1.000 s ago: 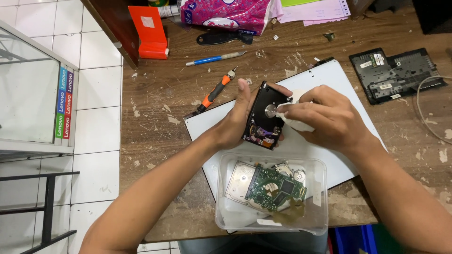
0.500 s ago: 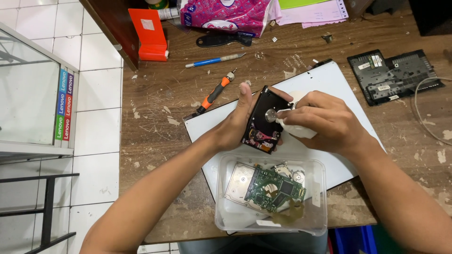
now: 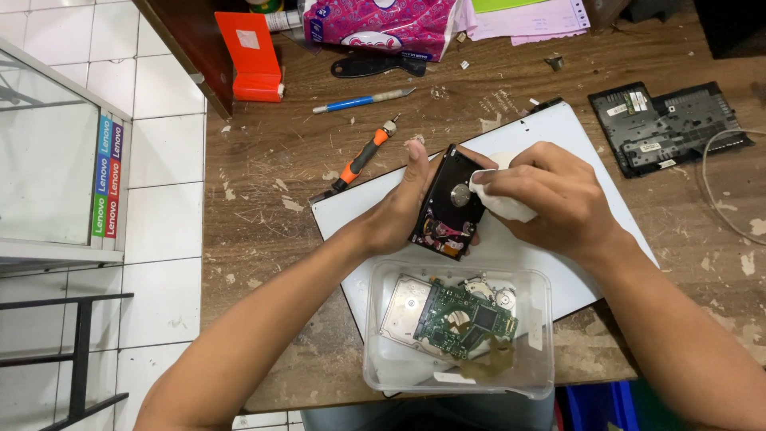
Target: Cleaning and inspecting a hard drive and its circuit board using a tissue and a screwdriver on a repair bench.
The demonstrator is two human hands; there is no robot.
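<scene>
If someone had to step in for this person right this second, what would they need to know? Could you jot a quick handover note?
Left hand: grips the opened hard drive by its edge, tilted up above the white board.
Right hand: presses a white wipe against the drive's shiny platter.
Clear plastic tub, near edge of the wooden table: holds a green circuit board, a metal cover and small parts.
Orange-handled screwdriver: lies on the table beside the left hand.
Done: drive is open, circuit board off and in the tub.
Left: the wipe is on the platter; nothing looks reassembled.
</scene>
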